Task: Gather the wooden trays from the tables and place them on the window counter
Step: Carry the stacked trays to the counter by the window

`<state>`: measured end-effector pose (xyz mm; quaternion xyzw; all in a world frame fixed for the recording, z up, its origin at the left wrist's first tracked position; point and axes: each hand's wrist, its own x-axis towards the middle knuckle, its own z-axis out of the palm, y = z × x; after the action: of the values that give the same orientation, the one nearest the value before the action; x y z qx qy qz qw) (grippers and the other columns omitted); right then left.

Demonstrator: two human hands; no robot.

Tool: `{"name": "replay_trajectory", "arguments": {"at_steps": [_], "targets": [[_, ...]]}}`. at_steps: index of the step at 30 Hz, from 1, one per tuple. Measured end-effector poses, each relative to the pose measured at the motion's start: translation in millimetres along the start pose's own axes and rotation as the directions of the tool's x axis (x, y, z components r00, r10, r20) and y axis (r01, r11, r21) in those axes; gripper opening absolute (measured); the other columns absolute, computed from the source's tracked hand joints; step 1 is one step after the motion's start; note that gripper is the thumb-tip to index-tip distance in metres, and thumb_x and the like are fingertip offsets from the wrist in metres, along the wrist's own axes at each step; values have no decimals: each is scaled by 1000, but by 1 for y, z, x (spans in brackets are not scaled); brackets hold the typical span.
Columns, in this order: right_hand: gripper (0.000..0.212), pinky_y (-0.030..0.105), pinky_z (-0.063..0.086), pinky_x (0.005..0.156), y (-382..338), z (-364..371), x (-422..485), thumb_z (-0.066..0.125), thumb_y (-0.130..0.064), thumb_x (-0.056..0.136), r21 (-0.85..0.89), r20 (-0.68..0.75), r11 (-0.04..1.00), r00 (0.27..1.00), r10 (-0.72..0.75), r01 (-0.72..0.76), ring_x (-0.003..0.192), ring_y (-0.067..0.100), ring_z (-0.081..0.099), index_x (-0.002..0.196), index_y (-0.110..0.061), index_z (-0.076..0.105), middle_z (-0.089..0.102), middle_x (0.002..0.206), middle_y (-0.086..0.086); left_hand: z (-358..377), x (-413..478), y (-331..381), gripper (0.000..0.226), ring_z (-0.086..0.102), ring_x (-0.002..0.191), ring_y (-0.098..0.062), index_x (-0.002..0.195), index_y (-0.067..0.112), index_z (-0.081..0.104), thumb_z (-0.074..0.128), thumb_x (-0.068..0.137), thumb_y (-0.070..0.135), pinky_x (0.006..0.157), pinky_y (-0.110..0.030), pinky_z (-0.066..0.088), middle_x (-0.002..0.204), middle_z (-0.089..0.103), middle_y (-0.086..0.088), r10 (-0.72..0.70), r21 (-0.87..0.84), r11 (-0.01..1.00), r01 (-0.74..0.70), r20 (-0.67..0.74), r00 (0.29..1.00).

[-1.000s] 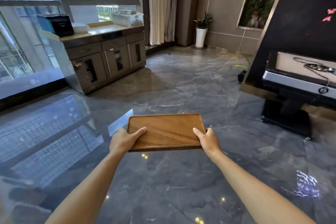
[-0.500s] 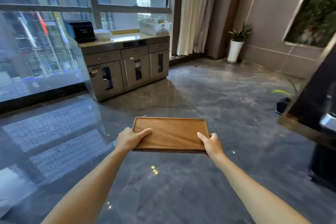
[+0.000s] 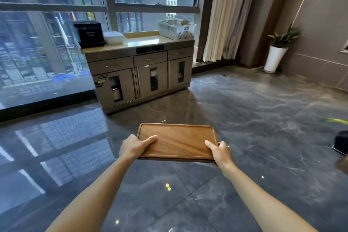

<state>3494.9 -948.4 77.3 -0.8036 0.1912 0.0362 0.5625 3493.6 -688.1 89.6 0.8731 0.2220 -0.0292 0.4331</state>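
Observation:
A brown wooden tray [image 3: 177, 140] is held flat in front of me above the dark marble floor. My left hand [image 3: 134, 147] grips its near left corner with the thumb on top. My right hand [image 3: 219, 151] grips the near right corner the same way. The tray is empty. Straight ahead against the window stands the counter [image 3: 143, 43], a steel cabinet with a pale top, about a couple of metres beyond the tray.
On the counter sit a black box [image 3: 90, 34] at the left, a white stack [image 3: 114, 36] beside it and a white basket [image 3: 177, 29] at the right. A potted plant [image 3: 277, 51] stands by the right wall. A dark object [image 3: 340, 143] lies at the right edge.
The view has swung left and moved forward: the counter is now centred and nearer, and the dark table at the right has left the frame. Both hands keep the same hold on the tray.

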Motion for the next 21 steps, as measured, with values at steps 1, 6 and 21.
{"name": "replay_trajectory", "arguments": {"at_steps": [1,6,21], "targets": [[52,41,45,85,-12,5,30,58,-39,86,-4,5,1000,1000,-2,2,100,28,55,118,0,48,56,111,11,4,29,11,68,60,84,-27,83,6,57,64,63,71,67,-34,41,79,60,-5,-6,-7,1000,6,-2,1000],[52,43,46,95,-87,24,174,59,-37,86,-13,27,1000,999,-26,27,111,33,55,119,1,47,57,122,17,15,164,87,79,60,96,-30,100,2,58,64,62,72,76,-36,46,104,66,-13,-40,-30,999,39,-33,999],[38,26,47,43,-213,45,589,60,-36,86,17,179,997,981,-77,75,94,26,58,107,-7,46,53,109,11,118,496,277,71,59,94,-31,94,2,62,66,65,67,76,-36,45,105,67,-15,-115,-42,993,109,-155,981]]}}
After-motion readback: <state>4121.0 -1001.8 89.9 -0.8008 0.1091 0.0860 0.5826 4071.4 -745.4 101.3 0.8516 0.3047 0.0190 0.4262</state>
